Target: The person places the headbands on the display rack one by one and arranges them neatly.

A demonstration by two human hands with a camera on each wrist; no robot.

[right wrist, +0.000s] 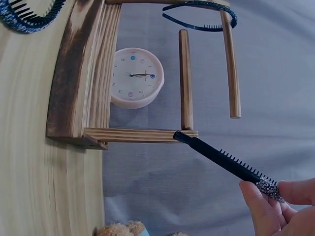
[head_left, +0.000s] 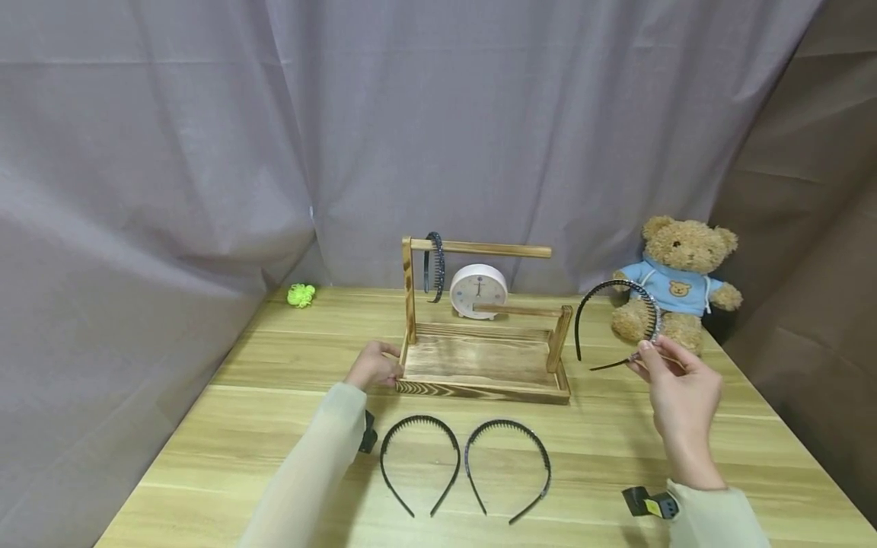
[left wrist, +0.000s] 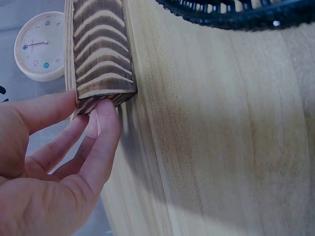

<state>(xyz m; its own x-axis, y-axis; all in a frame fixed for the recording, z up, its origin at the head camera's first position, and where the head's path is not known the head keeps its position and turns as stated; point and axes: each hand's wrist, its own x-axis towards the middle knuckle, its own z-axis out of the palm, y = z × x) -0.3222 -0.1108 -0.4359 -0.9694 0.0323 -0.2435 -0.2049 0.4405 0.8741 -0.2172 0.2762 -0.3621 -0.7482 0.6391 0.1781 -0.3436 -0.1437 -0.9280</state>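
In the head view my left hand is at the left end of a wooden rack. The left wrist view shows bent fingertips holding the front corner of its tray base. My right hand pinches a black toothed headband with glittery stones, raised to the right of the rack. Seen from the right wrist, that headband overlaps the end of the rack's right post. Another glittery headband hangs on the upper bar, near the left post. A shorter lower bar points left from the right post.
Two more headbands, one left and one right, lie on the wooden table before the rack. Behind it stands a round white clock. A teddy bear sits at the back right, a neon-green trinket at the back left.
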